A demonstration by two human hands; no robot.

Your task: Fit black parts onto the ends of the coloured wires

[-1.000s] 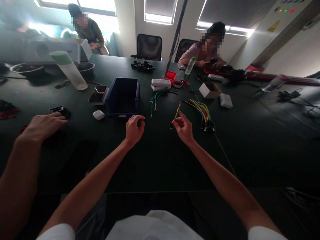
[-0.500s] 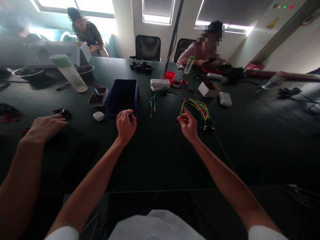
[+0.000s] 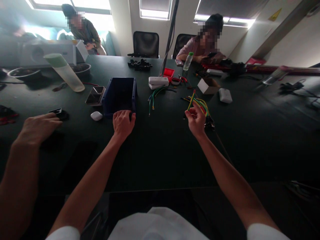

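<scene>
My left hand is at the near edge of a dark blue plastic bin, its fingers hooked over the front rim and the thumb at the right corner. The bin's inside is dark. In my right hand, a short yellow-green wire with a red end is pinched between thumb and fingers, slanting upward. Just behind and right of that hand lies a bundle of yellow, green and red wires with metal lugs, partly hidden by it. Several green wires with ring ends lie between bin and bundle.
At the left, another person's hand rests by a small black object. A white earbud case sits left of the bin. Beyond are a white device, a red tray, a white box and a bottle. Two people sit opposite.
My right hand has moved right with the yellow-green wire, now in front of the wire bundle. My left hand stays at the bin's front rim. The view has shifted slightly.
</scene>
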